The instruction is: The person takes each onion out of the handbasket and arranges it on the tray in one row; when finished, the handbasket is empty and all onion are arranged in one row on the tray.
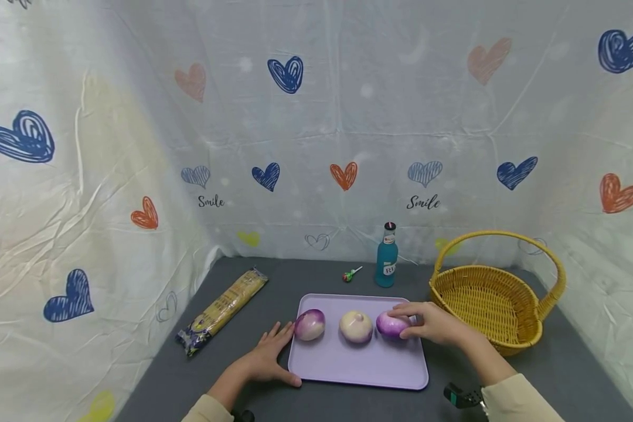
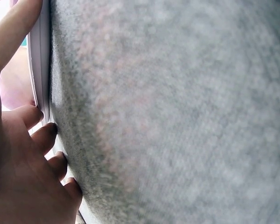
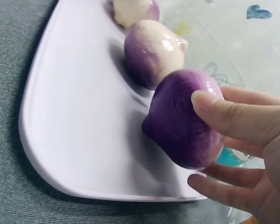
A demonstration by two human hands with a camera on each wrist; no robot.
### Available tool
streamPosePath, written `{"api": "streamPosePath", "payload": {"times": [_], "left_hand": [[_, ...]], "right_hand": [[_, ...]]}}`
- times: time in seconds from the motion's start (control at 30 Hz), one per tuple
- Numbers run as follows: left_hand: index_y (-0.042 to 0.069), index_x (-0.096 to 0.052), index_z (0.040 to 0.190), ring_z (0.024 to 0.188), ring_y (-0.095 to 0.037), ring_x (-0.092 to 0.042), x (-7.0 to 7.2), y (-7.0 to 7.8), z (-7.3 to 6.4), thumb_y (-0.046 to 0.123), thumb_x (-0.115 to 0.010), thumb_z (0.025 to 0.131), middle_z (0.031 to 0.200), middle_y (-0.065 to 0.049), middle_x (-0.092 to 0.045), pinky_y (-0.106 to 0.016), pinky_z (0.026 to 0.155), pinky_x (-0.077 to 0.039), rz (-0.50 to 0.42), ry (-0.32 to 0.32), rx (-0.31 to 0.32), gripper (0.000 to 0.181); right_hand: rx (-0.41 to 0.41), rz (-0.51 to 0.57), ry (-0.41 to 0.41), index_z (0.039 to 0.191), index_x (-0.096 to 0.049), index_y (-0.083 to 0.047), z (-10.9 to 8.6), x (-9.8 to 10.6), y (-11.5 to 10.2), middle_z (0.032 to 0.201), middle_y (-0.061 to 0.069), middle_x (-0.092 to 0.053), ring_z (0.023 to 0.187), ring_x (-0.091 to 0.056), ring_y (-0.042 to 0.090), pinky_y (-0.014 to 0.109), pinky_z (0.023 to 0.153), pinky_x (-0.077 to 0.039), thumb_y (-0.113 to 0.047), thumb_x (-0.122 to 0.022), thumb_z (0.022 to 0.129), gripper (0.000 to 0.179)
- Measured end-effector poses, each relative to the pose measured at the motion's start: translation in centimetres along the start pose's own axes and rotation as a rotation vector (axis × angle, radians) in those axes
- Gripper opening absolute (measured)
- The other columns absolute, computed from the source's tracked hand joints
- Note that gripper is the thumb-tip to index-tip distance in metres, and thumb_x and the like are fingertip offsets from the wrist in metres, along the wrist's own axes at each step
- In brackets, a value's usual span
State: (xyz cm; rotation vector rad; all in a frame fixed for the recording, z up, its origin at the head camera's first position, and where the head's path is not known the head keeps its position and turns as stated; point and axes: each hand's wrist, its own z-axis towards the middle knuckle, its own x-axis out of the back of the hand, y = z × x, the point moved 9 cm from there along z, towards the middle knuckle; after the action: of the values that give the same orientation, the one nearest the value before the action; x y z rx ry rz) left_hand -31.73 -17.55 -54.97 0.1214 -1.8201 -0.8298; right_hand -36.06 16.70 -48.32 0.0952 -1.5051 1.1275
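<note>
Three purple-and-white onions are lined up across a lilac tray. My right hand grips the right onion, thumb on one side and fingers on the other. In the right wrist view this deep-purple onion is large, with the thumb pressed against it. The middle onion is mostly white, and the left onion is purple on top. At the tray's left edge, my left hand lies with fingers spread, thumb at the near corner and fingertips beside the left onion. The left wrist view shows its fingers along the tray rim.
A yellow wicker basket with a tall handle stands to the right. Behind the tray are a blue bottle and a small lollipop. A long pack of noodles lies at the left on the grey cloth.
</note>
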Motion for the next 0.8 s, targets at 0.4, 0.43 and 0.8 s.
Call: {"api": "streamPosePath", "payload": {"times": [0.4, 0.43, 0.8], "left_hand": [[0.008, -0.022, 0.161, 0.154, -0.048, -0.003, 0.0, -0.3, -0.1, 0.063, -0.085, 0.068, 0.168, -0.015, -0.018, -0.072, 0.118, -0.005, -0.004, 0.003, 0.004, 0.125], [0.008, -0.022, 0.161, 0.153, -0.049, -0.003, 0.0, -0.3, -0.1, 0.064, -0.085, 0.068, 0.168, -0.016, -0.018, -0.072, 0.117, -0.004, -0.007, 0.003, -0.002, 0.125], [0.006, -0.026, 0.16, 0.154, -0.046, -0.009, 0.8, -0.7, -0.2, 0.052, -0.088, 0.071, 0.167, -0.016, -0.024, -0.07, 0.119, -0.011, -0.006, -0.016, -0.017, 0.118]], "right_hand": [[-0.035, -0.048, -0.005, 0.132, -0.068, -0.018, -0.1, -0.5, 0.2, 0.134, 0.013, -0.066, 0.124, -0.062, 0.036, 0.054, 0.1, -0.051, -0.035, -0.077, 0.088, 0.048], [-0.038, -0.05, -0.006, 0.132, -0.068, -0.018, -0.1, -0.5, 0.2, 0.135, 0.014, -0.065, 0.125, -0.061, 0.037, 0.055, 0.101, -0.05, -0.035, -0.077, 0.088, 0.048], [-0.06, -0.058, 0.04, 0.134, -0.066, -0.016, -1.6, 2.5, -1.2, 0.142, 0.021, -0.059, 0.127, -0.058, 0.043, 0.058, 0.097, -0.051, -0.036, -0.077, 0.089, 0.05]]}}
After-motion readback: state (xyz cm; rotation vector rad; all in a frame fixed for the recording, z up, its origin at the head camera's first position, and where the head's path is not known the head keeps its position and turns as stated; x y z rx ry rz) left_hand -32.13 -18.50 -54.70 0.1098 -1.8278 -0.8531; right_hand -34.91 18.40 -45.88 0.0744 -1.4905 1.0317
